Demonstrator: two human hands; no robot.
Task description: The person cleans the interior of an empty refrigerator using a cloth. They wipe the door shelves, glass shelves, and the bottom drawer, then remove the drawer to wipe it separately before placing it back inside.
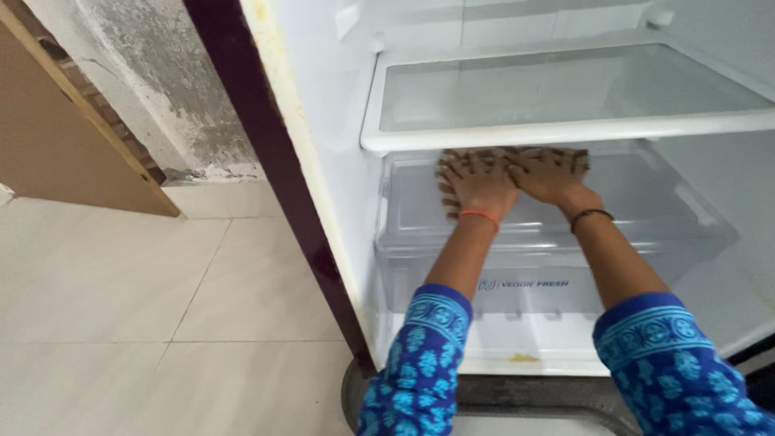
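Nearest the camera, two forearms in blue patterned sleeves (420, 363) reach forward into an open refrigerator. The left hand (476, 184), with an orange band at the wrist, lies flat with fingers spread, palm down on the clear cover of the vegetable drawer (533, 266). The right hand (549, 173), with a dark band at the wrist, lies just beside it, also flat and spread on the same cover; the two hands touch or nearly touch at the thumbs. Neither hand grips anything. The fingertips reach under the front edge of the glass shelf (565, 129) above and look blurred.

The drawer sits at the bottom of the refrigerator, translucent, with a small line of blue print on its front wall, low between the two arms. A yellowish stain (523, 357) marks the white ledge below it.

To the left stand the dark maroon edge of the cabinet (274, 161), then pale floor tiles (121, 307), a brown wooden panel (73, 137) and a stained grey wall (161, 73) farther back.
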